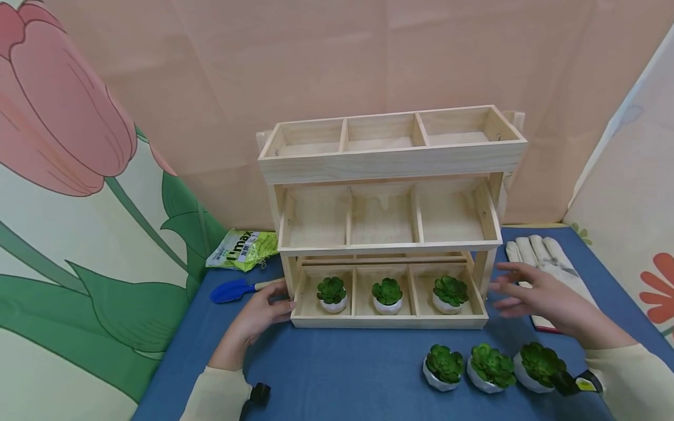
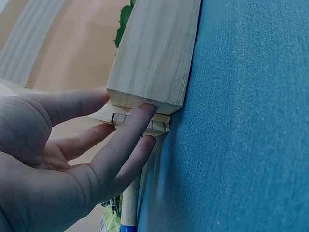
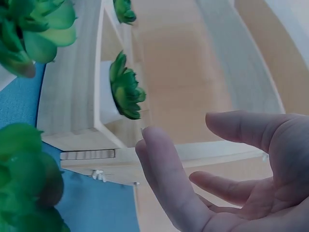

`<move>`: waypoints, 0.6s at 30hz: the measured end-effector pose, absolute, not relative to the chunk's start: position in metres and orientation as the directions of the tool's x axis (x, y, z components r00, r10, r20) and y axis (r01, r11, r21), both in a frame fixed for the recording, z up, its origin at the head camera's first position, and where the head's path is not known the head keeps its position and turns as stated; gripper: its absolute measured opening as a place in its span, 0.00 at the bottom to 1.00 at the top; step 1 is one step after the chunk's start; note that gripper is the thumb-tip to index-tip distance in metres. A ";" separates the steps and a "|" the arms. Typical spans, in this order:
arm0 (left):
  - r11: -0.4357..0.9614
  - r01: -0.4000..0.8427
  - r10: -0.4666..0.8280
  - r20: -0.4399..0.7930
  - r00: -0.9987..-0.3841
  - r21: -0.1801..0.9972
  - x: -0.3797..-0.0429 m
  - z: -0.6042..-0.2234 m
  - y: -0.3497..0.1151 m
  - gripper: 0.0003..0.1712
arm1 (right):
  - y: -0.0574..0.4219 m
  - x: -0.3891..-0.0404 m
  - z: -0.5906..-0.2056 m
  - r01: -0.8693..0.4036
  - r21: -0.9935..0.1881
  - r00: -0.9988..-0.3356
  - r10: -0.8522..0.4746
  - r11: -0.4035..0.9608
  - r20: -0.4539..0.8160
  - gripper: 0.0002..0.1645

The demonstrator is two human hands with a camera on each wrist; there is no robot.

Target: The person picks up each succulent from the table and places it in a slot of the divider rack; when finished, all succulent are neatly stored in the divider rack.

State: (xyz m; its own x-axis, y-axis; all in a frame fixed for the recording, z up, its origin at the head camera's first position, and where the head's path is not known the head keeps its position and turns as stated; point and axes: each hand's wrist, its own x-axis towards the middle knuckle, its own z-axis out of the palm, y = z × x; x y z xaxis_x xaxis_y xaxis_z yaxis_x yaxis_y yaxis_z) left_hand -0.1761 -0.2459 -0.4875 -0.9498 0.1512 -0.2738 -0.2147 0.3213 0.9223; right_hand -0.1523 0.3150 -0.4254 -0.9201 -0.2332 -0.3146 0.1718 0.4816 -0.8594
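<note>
A three-tier wooden shelf (image 1: pixel 392 165) stands in the middle of the table, each tier split into three compartments. My left hand (image 1: pixel 263 313) is at the left end of the bottom tier; in the left wrist view its fingertips rest against the wooden end (image 2: pixel 149 53), fingers extended. My right hand (image 1: pixel 542 295) hovers beside the shelf's right end, fingers spread and holding nothing. One potted succulent sits in each bottom compartment: left (image 1: pixel 332 294), middle (image 1: pixel 387 296) and right (image 1: pixel 450 294). The two upper tiers hold no pots.
Three more potted succulents, (image 1: pixel 443 367) in white pots, stand in a row at the front right, below my right hand. White gloves (image 1: pixel 553 266) lie right of the shelf. A blue trowel (image 1: pixel 231 290) and a green bag (image 1: pixel 243 248) lie on the left. Behind hangs a pinkish backdrop (image 1: pixel 337 58).
</note>
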 end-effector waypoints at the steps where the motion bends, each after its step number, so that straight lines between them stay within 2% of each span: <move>1: 0.321 -0.217 0.148 -0.275 -0.950 0.922 -0.176 -0.488 -0.246 0.38 | 0.316 -0.150 -0.424 0.167 -0.857 -0.923 -0.228 0.488 -0.310 0.48; 6: 0.330 -0.223 0.139 -0.281 -0.950 0.917 -0.176 -0.487 -0.246 0.38 | 0.320 -0.141 -0.419 0.152 -0.844 -0.935 -0.203 0.515 -0.292 0.50; 12: 0.333 -0.228 0.136 -0.286 -0.949 0.915 -0.176 -0.486 -0.245 0.38 | 0.328 -0.128 -0.413 0.113 -0.829 -0.941 -0.210 0.548 -0.267 0.45; 18: 0.330 -0.235 0.132 -0.291 -0.948 0.914 -0.176 -0.486 -0.244 0.38 | 0.336 -0.118 -0.413 0.136 -0.803 -0.943 -0.171 0.580 -0.284 0.46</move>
State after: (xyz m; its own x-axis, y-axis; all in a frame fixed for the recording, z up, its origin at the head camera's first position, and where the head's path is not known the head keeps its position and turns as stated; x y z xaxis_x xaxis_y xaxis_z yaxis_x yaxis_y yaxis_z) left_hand -0.1762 -0.2442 -0.4856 -0.9476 0.1323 -0.2908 -0.2345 0.3300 0.9144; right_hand -0.1180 0.3364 -0.4129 -0.9434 -0.1713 -0.2840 0.1364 0.5802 -0.8030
